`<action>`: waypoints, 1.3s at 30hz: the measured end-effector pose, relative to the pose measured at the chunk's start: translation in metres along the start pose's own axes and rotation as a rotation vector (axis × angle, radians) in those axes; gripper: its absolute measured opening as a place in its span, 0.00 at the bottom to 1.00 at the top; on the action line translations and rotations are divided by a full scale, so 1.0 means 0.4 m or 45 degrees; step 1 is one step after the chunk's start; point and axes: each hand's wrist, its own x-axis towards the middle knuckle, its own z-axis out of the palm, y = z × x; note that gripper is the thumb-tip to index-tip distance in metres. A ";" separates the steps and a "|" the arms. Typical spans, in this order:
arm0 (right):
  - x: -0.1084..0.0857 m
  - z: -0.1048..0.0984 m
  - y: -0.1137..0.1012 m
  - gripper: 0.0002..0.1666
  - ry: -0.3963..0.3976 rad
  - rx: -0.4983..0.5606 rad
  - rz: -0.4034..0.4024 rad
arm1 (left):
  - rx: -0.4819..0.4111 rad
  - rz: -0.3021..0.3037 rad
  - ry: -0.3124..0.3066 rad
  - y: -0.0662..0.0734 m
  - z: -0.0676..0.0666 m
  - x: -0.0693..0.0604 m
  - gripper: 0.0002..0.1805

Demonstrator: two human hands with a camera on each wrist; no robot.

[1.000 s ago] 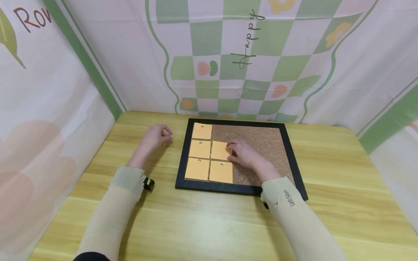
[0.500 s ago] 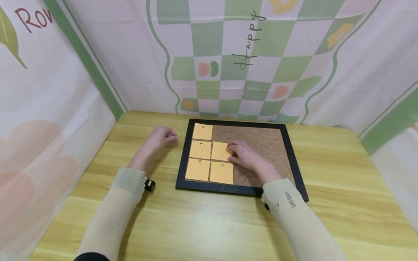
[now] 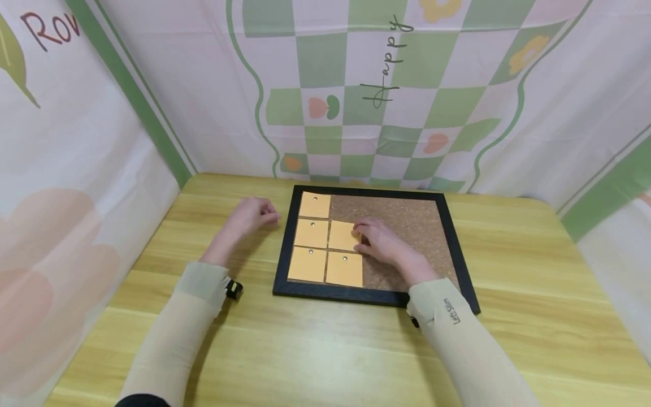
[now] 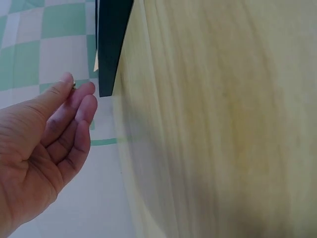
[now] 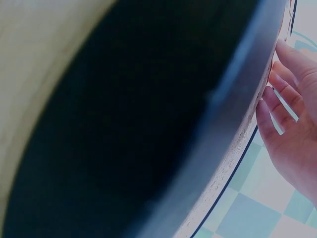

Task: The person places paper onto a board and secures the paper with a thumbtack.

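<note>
My left hand (image 3: 248, 217) is just off the left side of a black-framed cork board (image 3: 404, 217). In the left wrist view its thumb and fingertips pinch a tiny metallic thumbtack (image 4: 74, 86), mostly covered by the fingers. The fingertips of my right hand (image 3: 382, 242) rest on the right edge of an orange paper note (image 3: 341, 235) in the board's second column, and no tack shows in that note. A pinned note (image 3: 344, 270) lies just below it, and a column of pinned notes (image 3: 311, 234) lines the board's left side.
The board lies flat on a wood-grain table (image 3: 315, 350), its black frame (image 3: 335, 291) slightly raised at the edges. Behind the table hangs a patterned cloth (image 3: 366, 62), with more cloth at both sides.
My left hand has moved right, nearer the board's frame, and slowed in the last half second. The right hand stays on the note, and the notes have not shifted.
</note>
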 end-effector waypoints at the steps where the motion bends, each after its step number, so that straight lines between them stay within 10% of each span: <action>1: 0.000 0.000 0.000 0.17 0.001 0.002 -0.001 | 0.008 0.009 0.013 0.001 0.000 0.000 0.10; 18: 0.001 0.000 -0.001 0.22 -0.015 -0.003 0.021 | -0.173 0.169 0.039 0.053 0.019 0.014 0.09; 39: 0.063 -0.034 -0.071 0.43 -0.443 -0.151 0.270 | -0.259 0.186 -0.065 0.090 0.046 0.020 0.07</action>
